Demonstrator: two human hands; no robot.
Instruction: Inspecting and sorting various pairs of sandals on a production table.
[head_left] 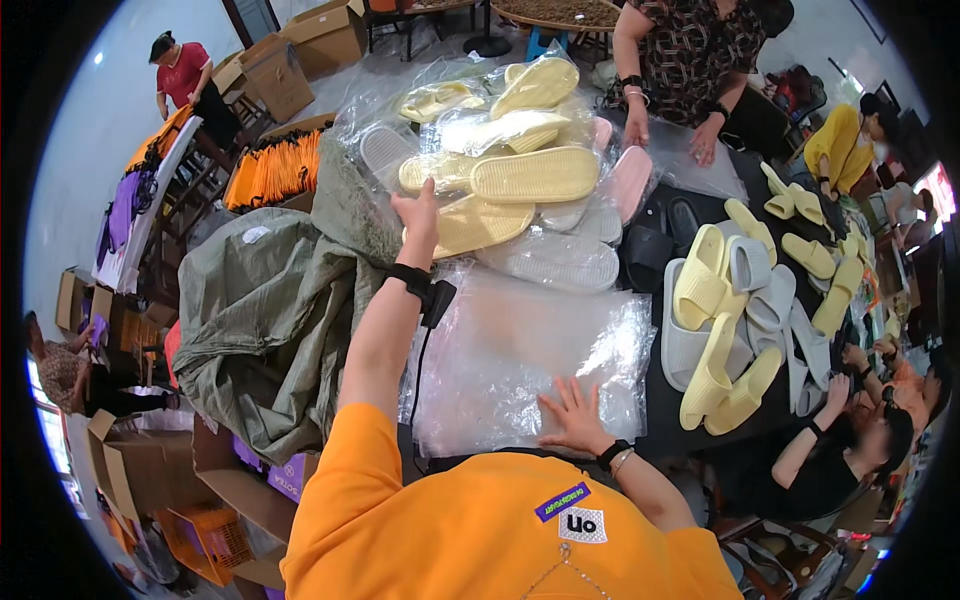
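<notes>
Gently press the bags (pixel 500 340) near the front edge of your table (pixel 665 430), right hand (pixel 577 418) spread, empty; whether your left hand (pixel 418 212) holds slippers (pixel 535 175) isn't clear.

On the table (pixel 662 428): plastic bags (pixel 500 350) in front, bagged slippers (pixel 535 175) heaped just behind, loose slippers (pixel 708 372) to the right. Left of the plastic bags, a cloth sack (pixel 265 320), cardboard boxes (pixel 275 82) beyond.
</notes>
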